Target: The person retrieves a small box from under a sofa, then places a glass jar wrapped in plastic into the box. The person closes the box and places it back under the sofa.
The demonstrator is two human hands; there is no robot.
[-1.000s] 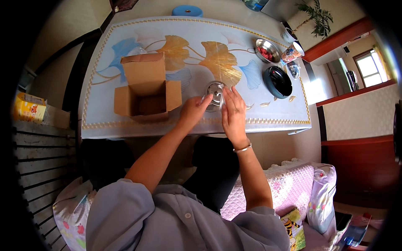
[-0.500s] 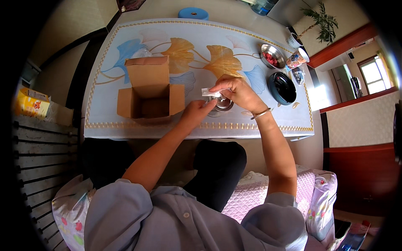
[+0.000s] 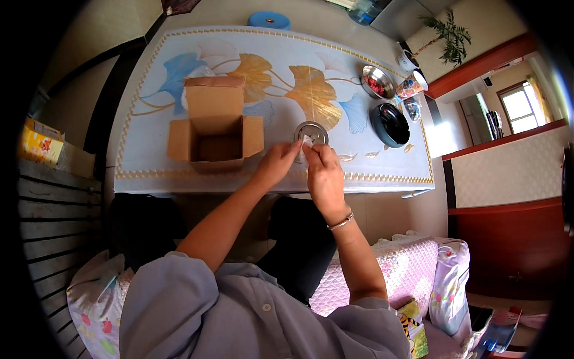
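Note:
A small white piece, like paper or a small packet (image 3: 306,143), is pinched between my two hands close to the table's front edge. My left hand (image 3: 278,164) grips its left side with thumb and fingers closed. From the right, my right hand (image 3: 325,176) holds it in bent fingers, a silver bangle on the wrist. Just behind and beneath the fingertips stands a round, silvery-rimmed container (image 3: 313,129); the hands partly cover it, and its contents are too small to make out. An open cardboard box (image 3: 214,98) with raised flaps stands left of my hands.
On the right of the patterned tablecloth (image 3: 281,173) are a black round bowl (image 3: 390,125), a steel bowl (image 3: 378,81) with red pieces, a paper cup (image 3: 411,85) and a clear plastic bag (image 3: 412,109). A blue stool (image 3: 269,20) stands beyond the far edge.
My right hand has come down and nearer to me, turning so its back faces up. The white piece has moved lower with it, and more of the round container shows. The view has shifted slightly.

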